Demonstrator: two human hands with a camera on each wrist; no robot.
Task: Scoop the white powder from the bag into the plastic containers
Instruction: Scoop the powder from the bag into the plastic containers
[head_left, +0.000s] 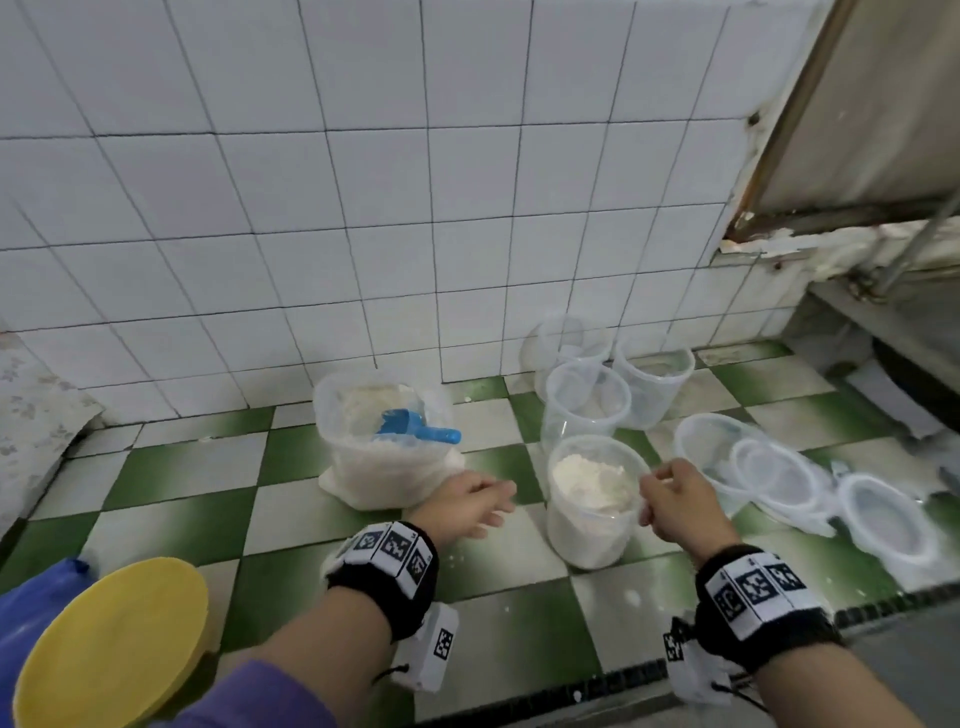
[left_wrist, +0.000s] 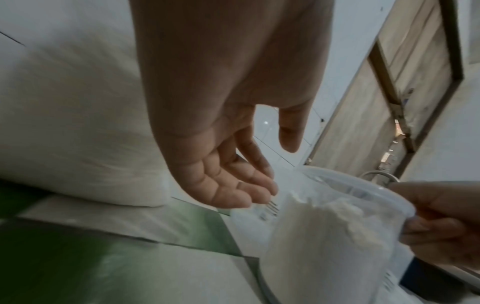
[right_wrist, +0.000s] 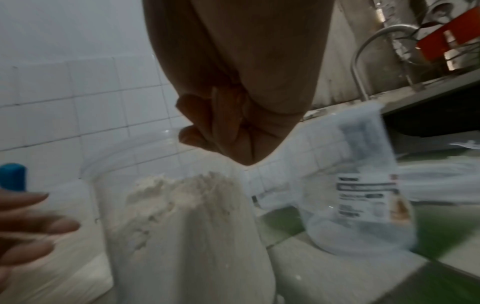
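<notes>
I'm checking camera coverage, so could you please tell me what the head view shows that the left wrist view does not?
Only the head view shows the blue scoop lying in the powder bag, the empty containers near the wall, the loose lids on the floor and a yellow disc. Only the left wrist view shows the left hand from the palm side, fingers relaxed and holding nothing. Both show the filled container and the right hand at its rim; the grip itself is clearest in the left wrist view.
</notes>
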